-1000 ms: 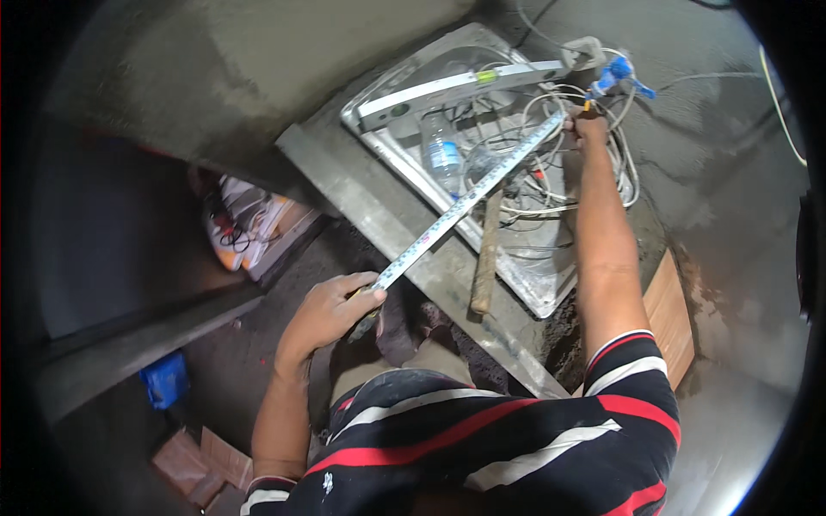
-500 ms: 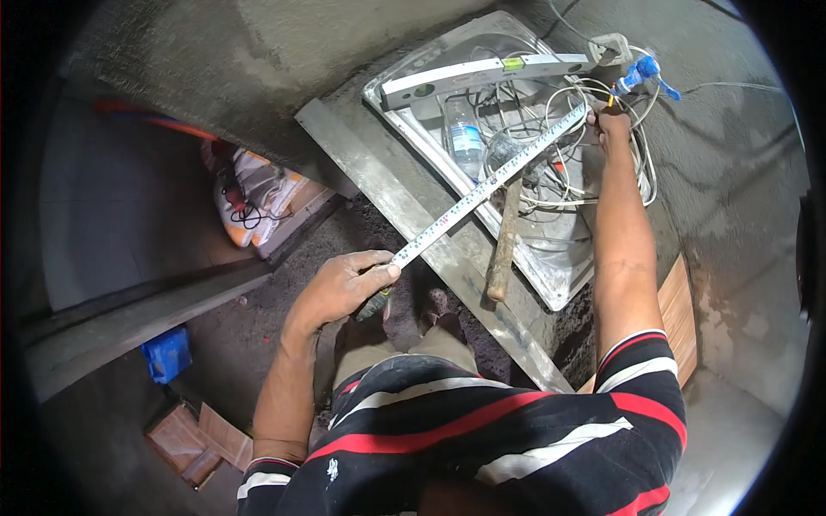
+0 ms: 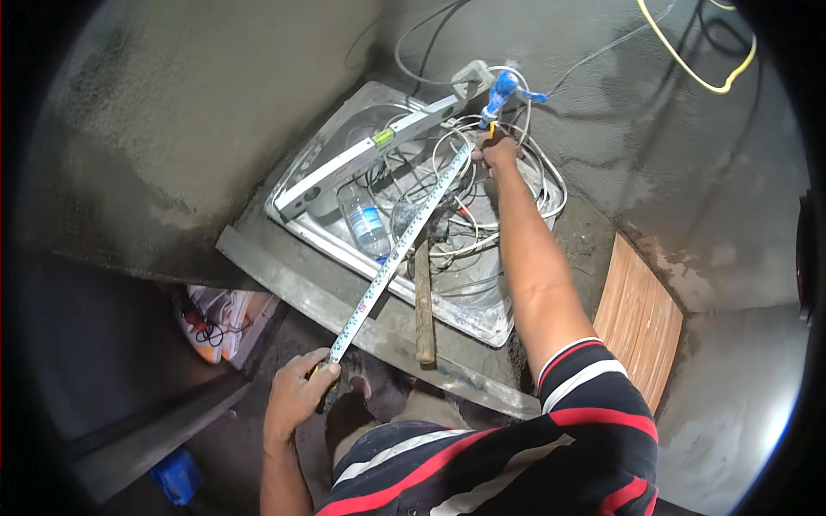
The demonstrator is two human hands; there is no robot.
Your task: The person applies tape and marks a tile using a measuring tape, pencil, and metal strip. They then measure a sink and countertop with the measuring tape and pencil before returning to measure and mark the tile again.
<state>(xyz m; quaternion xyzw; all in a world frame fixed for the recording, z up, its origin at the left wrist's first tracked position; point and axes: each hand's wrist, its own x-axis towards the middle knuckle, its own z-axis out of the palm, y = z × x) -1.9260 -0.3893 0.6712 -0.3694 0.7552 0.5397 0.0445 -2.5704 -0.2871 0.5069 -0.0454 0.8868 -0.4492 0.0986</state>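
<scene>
My left hand (image 3: 301, 391) grips a tape measure case (image 3: 326, 385), its white blade (image 3: 379, 284) drawn out diagonally over a dirty white basin (image 3: 492, 320). My right hand (image 3: 497, 153) is closed at the blade's far end, with a slim yellow item sticking up by the fingers, just below a blue plastic fitting (image 3: 499, 95). In the basin lie tangled cables (image 3: 538, 198) and a plastic bottle (image 3: 366, 224). A silver spirit level (image 3: 344, 168) spans its back left, and a wooden-handled tool (image 3: 424, 318) leans out over the front, its head partly hidden.
The basin sits on a concrete ledge (image 3: 275, 262) in a plastered corner (image 3: 172, 103). A wood-grain board (image 3: 632, 318) stands at right. A yellow cable (image 3: 714, 82) hangs upper right. Sacks (image 3: 215, 318) and a blue object (image 3: 176, 473) lie lower left, beyond my legs.
The view has swung, so the basin sits further left and more of the right-hand wall shows. My hands still hold the stretched tape across the basin, with little change between them.
</scene>
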